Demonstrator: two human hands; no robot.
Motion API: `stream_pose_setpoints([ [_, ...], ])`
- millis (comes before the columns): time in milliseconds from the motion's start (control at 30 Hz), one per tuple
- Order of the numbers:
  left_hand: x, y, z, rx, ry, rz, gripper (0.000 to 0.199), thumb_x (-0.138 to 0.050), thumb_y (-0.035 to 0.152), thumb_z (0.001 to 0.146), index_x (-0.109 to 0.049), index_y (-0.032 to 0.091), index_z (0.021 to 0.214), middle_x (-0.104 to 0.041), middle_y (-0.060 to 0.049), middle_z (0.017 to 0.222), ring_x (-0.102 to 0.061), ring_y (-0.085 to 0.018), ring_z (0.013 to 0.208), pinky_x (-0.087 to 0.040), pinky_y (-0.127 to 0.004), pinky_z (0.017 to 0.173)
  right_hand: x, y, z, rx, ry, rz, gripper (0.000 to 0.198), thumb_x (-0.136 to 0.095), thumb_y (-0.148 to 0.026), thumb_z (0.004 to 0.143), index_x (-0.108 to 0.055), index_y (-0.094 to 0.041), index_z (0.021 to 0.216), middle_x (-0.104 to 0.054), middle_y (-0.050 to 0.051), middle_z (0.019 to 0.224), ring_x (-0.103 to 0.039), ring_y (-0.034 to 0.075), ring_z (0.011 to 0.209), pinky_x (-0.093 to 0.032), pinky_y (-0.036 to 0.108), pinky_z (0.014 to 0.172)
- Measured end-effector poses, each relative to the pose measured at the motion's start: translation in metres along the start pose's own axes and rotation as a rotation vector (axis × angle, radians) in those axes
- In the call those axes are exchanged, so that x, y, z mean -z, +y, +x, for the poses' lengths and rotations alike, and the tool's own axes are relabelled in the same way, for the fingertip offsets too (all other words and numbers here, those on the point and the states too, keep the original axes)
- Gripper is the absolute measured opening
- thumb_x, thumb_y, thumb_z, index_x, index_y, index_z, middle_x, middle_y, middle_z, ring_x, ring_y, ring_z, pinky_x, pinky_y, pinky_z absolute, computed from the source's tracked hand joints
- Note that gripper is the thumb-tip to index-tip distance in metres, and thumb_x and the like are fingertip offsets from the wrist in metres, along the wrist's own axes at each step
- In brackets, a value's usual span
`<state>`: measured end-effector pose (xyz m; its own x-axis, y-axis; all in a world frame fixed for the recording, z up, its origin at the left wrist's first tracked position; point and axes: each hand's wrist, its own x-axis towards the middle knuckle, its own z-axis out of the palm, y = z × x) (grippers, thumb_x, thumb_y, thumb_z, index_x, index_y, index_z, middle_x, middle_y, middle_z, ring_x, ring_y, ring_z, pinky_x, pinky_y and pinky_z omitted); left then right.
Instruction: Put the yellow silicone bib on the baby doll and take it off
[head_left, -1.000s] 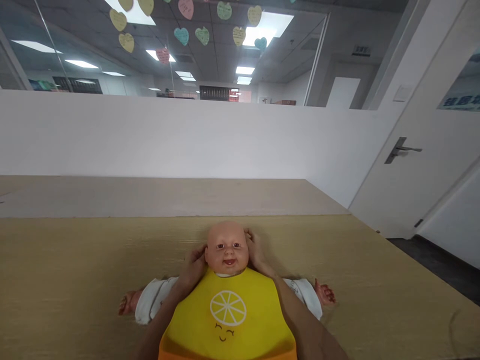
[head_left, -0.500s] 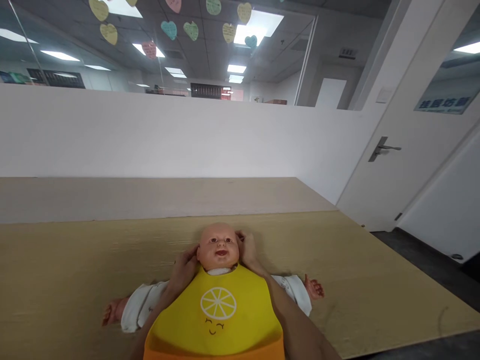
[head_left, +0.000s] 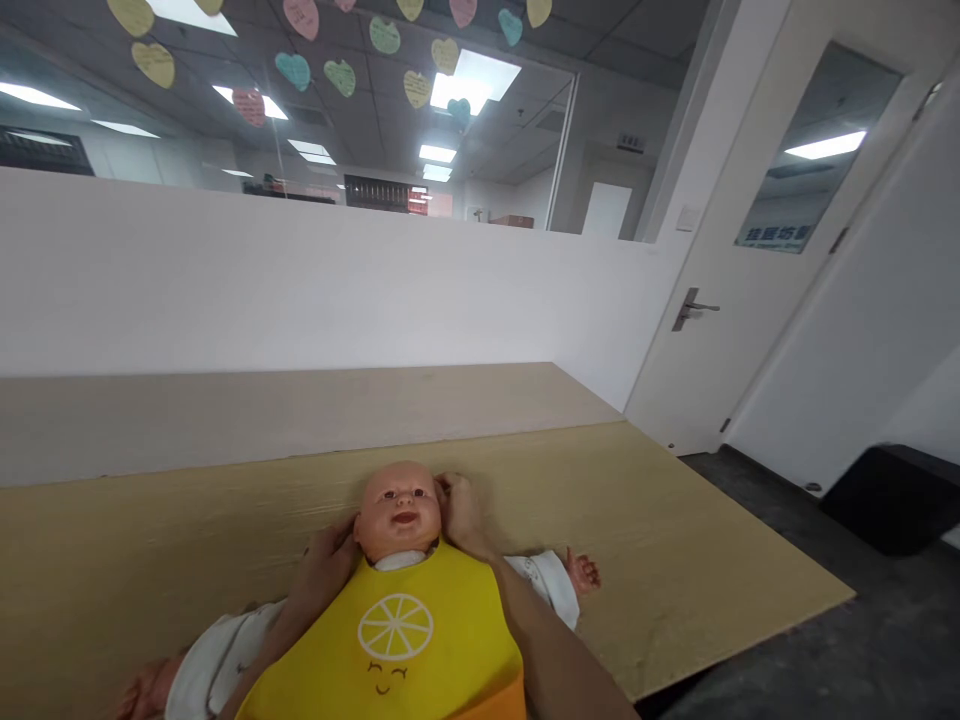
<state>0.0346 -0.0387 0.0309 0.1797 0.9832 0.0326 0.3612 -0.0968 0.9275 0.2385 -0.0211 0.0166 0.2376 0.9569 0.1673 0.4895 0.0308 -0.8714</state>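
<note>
A baby doll [head_left: 403,515] in a white top lies face up, its arms spread to both sides. A yellow silicone bib [head_left: 397,680] with a lemon slice print and an orange pocket covers its chest. My left hand [head_left: 330,560] is closed beside the left of the doll's neck, at the bib's upper edge. On the other side my right hand [head_left: 461,515] has its fingers curled in behind the head, near the bib's other neck end. Both sets of fingertips and the bib's strap ends are hidden behind the neck.
The doll rests on a wooden table [head_left: 675,540] whose right edge drops to a dark floor. Behind stands a white partition [head_left: 300,290] with glass and heart-shaped notes above. At the right are a white door [head_left: 697,380] and a black object [head_left: 892,500] on the floor.
The view has turned to the right and tilted, so the doll and table sit further left. Both hands stay at the doll's neck in much the same pose.
</note>
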Motion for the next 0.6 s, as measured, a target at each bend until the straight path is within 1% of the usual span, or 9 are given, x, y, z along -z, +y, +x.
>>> stream_pose_setpoints([
  [100, 0.009, 0.004, -0.004, 0.058, 0.044, 0.019, 0.038, -0.055, 0.043, 0.062, -0.07, 0.018, 0.086, -0.072, -0.006, 0.089, -0.063, -0.03, 0.099, -0.049, -0.033, 0.083, 0.009, -0.008, 0.003, -0.118, 0.0, 0.041, 0.044, -0.042, -0.039, 0.081, -0.067, -0.004, 0.09, -0.059, 0.005, 0.086, -0.04, -0.008, 0.065, -0.029, 0.0, 0.064],
  [167, 0.018, 0.011, -0.01, 0.141, 0.149, 0.01, 0.047, -0.059, 0.046, 0.061, -0.068, 0.017, 0.096, -0.072, -0.006, 0.088, -0.064, -0.028, 0.09, -0.05, -0.031, 0.073, 0.024, -0.015, 0.003, -0.158, 0.064, 0.104, 0.042, -0.043, -0.039, 0.081, -0.067, -0.006, 0.094, -0.059, 0.004, 0.09, -0.042, -0.008, 0.068, -0.031, 0.0, 0.066],
  [233, 0.026, 0.024, -0.018, 0.164, 0.256, -0.09, 0.062, -0.064, 0.05, 0.057, -0.063, 0.014, 0.107, -0.07, -0.007, 0.082, -0.064, -0.025, 0.077, -0.049, -0.028, 0.061, 0.044, -0.026, -0.003, -0.136, 0.149, 0.186, 0.042, -0.046, -0.04, 0.08, -0.066, -0.007, 0.098, -0.059, 0.004, 0.095, -0.045, -0.009, 0.072, -0.034, -0.001, 0.069],
  [300, 0.031, 0.043, -0.028, 0.094, 0.281, -0.248, 0.079, -0.07, 0.054, 0.052, -0.055, 0.015, 0.119, -0.067, -0.004, 0.071, -0.06, -0.02, 0.063, -0.047, -0.026, 0.054, 0.065, -0.043, -0.017, -0.031, 0.188, 0.258, 0.046, -0.051, -0.045, 0.078, -0.065, -0.008, 0.1, -0.057, 0.005, 0.1, -0.049, -0.008, 0.079, -0.038, -0.001, 0.073],
  [333, 0.031, 0.055, -0.033, 0.048, 0.253, -0.309, 0.089, -0.073, 0.055, 0.051, -0.048, 0.016, 0.126, -0.066, -0.001, 0.067, -0.059, -0.018, 0.058, -0.047, -0.025, 0.052, 0.074, -0.053, -0.027, 0.044, 0.189, 0.281, 0.048, -0.053, -0.049, 0.076, -0.064, -0.008, 0.1, -0.057, 0.005, 0.101, -0.05, -0.008, 0.082, -0.04, 0.0, 0.075],
  [367, 0.031, 0.067, -0.039, 0.014, 0.228, -0.336, 0.095, -0.075, 0.056, 0.051, -0.042, 0.018, 0.132, -0.064, 0.0, 0.063, -0.057, -0.017, 0.054, -0.046, -0.025, 0.05, 0.081, -0.065, -0.038, 0.124, 0.158, 0.289, 0.05, -0.055, -0.051, 0.075, -0.064, -0.009, 0.099, -0.056, 0.005, 0.103, -0.052, -0.007, 0.087, -0.042, 0.0, 0.078],
  [433, 0.027, 0.09, -0.05, -0.028, 0.126, -0.326, 0.099, -0.077, 0.055, 0.053, -0.037, 0.019, 0.136, -0.065, -0.001, 0.064, -0.06, -0.018, 0.057, -0.048, -0.026, 0.053, 0.088, -0.09, -0.061, 0.294, 0.1, 0.27, 0.046, -0.061, -0.051, 0.07, -0.066, -0.009, 0.09, -0.053, 0.005, 0.108, -0.052, -0.007, 0.1, -0.043, -0.002, 0.086],
  [533, 0.019, 0.111, -0.063, -0.072, -0.038, -0.321, 0.093, -0.078, 0.054, 0.053, -0.042, 0.018, 0.131, -0.068, -0.006, 0.071, -0.064, -0.022, 0.068, -0.051, -0.028, 0.06, 0.087, -0.119, -0.089, 0.476, -0.054, 0.24, 0.04, -0.062, -0.047, 0.071, -0.067, -0.012, 0.088, -0.05, 0.003, 0.115, -0.049, -0.007, 0.111, -0.042, -0.003, 0.096],
  [600, 0.014, 0.118, -0.067, -0.102, -0.08, -0.299, 0.088, -0.078, 0.053, 0.053, -0.046, 0.019, 0.127, -0.07, -0.008, 0.078, -0.064, -0.022, 0.068, -0.052, -0.029, 0.063, 0.082, -0.128, -0.098, 0.49, -0.132, 0.248, 0.042, -0.061, -0.047, 0.072, -0.065, -0.014, 0.098, -0.048, 0.002, 0.119, -0.047, -0.007, 0.115, -0.041, -0.004, 0.098],
])
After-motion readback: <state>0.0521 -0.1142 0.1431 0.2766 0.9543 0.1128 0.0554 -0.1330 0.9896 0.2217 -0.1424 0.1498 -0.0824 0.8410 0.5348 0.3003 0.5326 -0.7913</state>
